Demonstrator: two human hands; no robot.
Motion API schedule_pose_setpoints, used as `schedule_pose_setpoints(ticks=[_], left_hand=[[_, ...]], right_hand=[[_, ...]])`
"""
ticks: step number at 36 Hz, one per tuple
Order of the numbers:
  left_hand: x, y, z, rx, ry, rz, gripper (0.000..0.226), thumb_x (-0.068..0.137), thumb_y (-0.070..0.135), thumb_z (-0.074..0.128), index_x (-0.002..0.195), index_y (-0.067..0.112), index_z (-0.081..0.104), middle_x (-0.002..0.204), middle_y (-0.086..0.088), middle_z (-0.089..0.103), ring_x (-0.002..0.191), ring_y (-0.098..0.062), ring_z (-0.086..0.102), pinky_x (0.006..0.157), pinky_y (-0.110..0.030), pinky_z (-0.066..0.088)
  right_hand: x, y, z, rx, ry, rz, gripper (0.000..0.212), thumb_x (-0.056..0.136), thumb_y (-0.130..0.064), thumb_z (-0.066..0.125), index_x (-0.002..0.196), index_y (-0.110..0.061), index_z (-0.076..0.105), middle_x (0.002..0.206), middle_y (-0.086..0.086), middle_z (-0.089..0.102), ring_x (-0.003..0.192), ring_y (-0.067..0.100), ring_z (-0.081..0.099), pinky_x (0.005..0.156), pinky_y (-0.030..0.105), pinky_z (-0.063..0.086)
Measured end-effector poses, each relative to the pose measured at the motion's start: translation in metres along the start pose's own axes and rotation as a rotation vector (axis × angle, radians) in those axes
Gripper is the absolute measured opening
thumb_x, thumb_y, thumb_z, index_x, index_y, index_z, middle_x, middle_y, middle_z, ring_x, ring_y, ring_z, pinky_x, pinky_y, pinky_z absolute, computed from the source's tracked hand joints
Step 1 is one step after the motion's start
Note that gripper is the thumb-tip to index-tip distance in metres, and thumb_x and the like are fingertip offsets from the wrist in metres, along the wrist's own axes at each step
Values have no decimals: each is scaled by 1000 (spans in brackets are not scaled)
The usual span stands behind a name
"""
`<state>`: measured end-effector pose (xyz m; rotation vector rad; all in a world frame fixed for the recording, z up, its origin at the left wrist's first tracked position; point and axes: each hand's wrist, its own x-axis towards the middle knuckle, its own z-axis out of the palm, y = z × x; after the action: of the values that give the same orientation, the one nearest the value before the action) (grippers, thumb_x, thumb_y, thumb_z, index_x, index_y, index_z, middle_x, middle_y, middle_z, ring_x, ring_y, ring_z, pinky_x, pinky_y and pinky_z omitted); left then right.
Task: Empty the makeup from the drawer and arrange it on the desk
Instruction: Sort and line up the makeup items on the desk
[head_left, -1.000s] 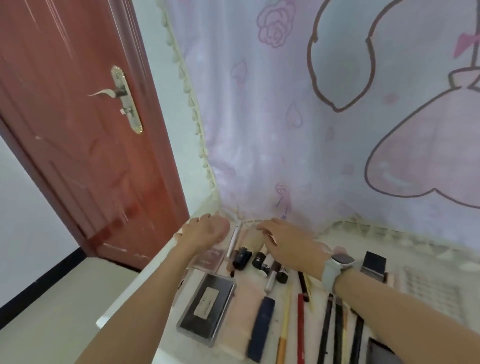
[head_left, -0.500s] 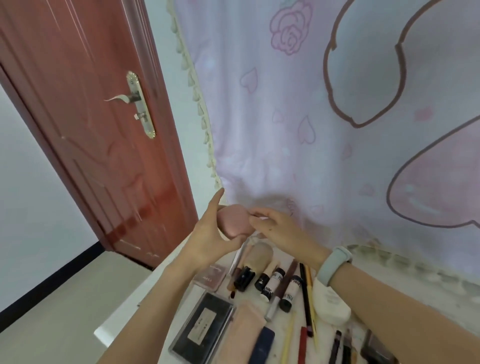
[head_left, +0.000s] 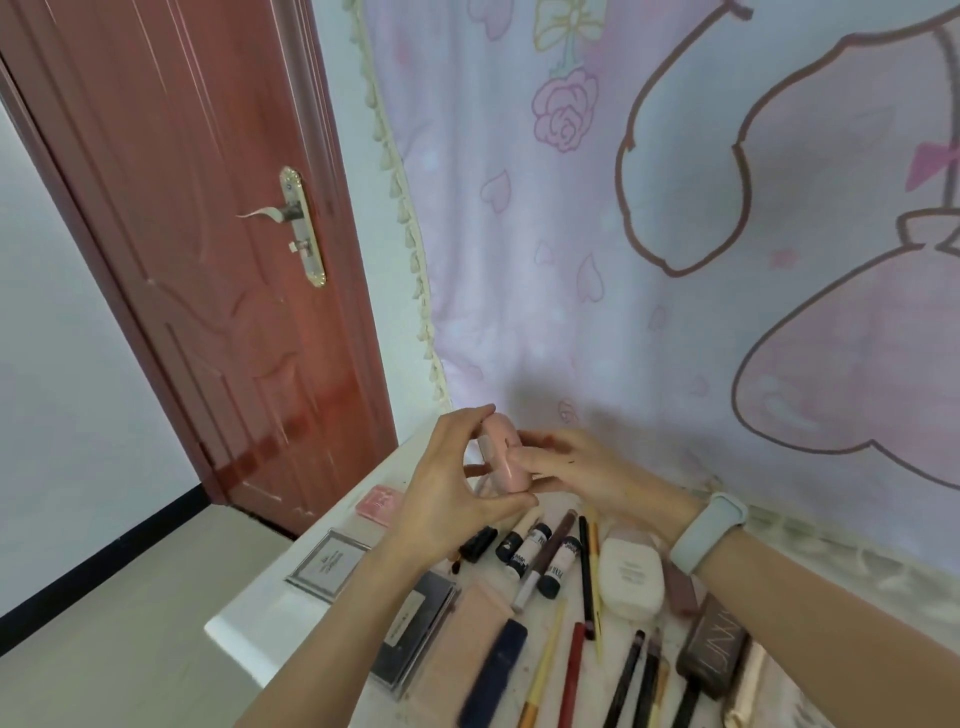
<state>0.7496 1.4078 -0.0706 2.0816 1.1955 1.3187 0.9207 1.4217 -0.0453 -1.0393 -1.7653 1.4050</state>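
Both hands hold a round pink compact (head_left: 503, 457) on edge above the back of the white desk (head_left: 244, 631). My left hand (head_left: 452, 488) grips its left side with thumb and fingers curled round it. My right hand (head_left: 582, 467) holds its right side, thumb lying along the rim. Below them makeup lies in rows: black-capped tubes (head_left: 524, 548), a brown pencil (head_left: 556, 543), a white case (head_left: 631, 577), a black palette (head_left: 415, 639), a navy tube (head_left: 493, 675), pencils and brushes (head_left: 587, 592). The drawer is out of sight.
A red-brown door (head_left: 208, 260) with a metal handle (head_left: 291, 213) stands left of the desk. A pink cartoon curtain (head_left: 675, 234) hangs behind it. A silver-framed palette (head_left: 332, 564) and a pink card (head_left: 382, 504) lie near the desk's left edge.
Both hands lifted the pink compact off the desk's back and turned it on edge between them. The view has tilted upward and nearer.
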Motion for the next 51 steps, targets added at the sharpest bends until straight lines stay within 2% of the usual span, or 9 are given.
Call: schedule_pose_setpoints(ticks=[9, 13, 18, 24, 28, 31, 35, 46, 51], left_hand=[[2, 28, -13, -236, 1, -94, 82, 58, 13, 88, 128, 24, 48, 123, 15, 50, 113, 1, 52, 76, -16, 53], [3, 21, -23, -406, 24, -167, 70, 61, 6, 85, 118, 32, 54, 112, 17, 64, 103, 8, 57, 72, -5, 46], [2, 4, -33, -736, -144, -220, 38, 80, 16, 73, 110, 0, 55, 110, -19, 62, 107, -31, 60, 93, -40, 50], [6, -40, -39, -1230, -142, -530, 58, 89, 18, 61, 138, 10, 32, 131, -28, 48, 120, -39, 50, 104, -50, 40], [16, -56, -42, -1150, -94, -722, 24, 93, 12, 49, 114, -1, 53, 118, -26, 58, 106, -35, 60, 89, -40, 53], [23, -71, -37, -1181, 13, -911, 30, 96, 18, 47, 99, -4, 68, 94, -20, 71, 87, -30, 69, 68, -37, 58], [34, -87, -30, -969, -75, -934, 27, 89, 34, 60, 101, 13, 71, 82, -2, 74, 77, -14, 70, 68, -30, 56], [59, -122, -25, -531, -86, -865, 44, 87, 19, 65, 125, 5, 50, 111, -11, 61, 84, -16, 62, 57, -22, 52], [58, -128, -24, -265, -99, -720, 61, 93, 28, 55, 146, 15, 28, 141, -9, 39, 115, -20, 52, 81, -26, 49]], right_hand=[[-10, -33, -8, -153, 103, 22, 34, 64, -56, 64, 84, -30, 73, 93, -2, 74, 92, 14, 69, 97, 41, 47], [-7, -36, -12, -74, 170, 39, 49, 68, -45, 56, 92, -6, 71, 90, 13, 73, 89, 24, 70, 93, 42, 50], [4, -36, -9, 135, 137, 154, 37, 93, -27, 45, 100, 5, 63, 88, 23, 71, 84, 31, 70, 68, 28, 57], [36, -23, 1, 192, 211, 290, 30, 89, -18, 50, 79, 3, 68, 78, 21, 71, 73, 27, 71, 55, 23, 55], [62, -19, 7, 30, 240, 315, 44, 89, -15, 45, 56, -1, 71, 69, 18, 71, 67, 21, 71, 54, 20, 55], [82, -26, 8, -175, 228, 301, 46, 89, -20, 41, 67, 6, 72, 71, 16, 71, 76, 25, 71, 71, 26, 58], [103, -30, 8, -392, 221, 239, 53, 93, -29, 38, 82, 12, 70, 78, 17, 72, 79, 27, 70, 80, 32, 57], [120, -2, 9, -178, 186, 302, 51, 94, -22, 39, 70, 11, 70, 82, 24, 70, 85, 34, 69, 84, 34, 56], [123, 11, 12, -188, 208, 315, 47, 92, -18, 40, 63, 4, 70, 78, 22, 71, 85, 32, 69, 84, 34, 56]])
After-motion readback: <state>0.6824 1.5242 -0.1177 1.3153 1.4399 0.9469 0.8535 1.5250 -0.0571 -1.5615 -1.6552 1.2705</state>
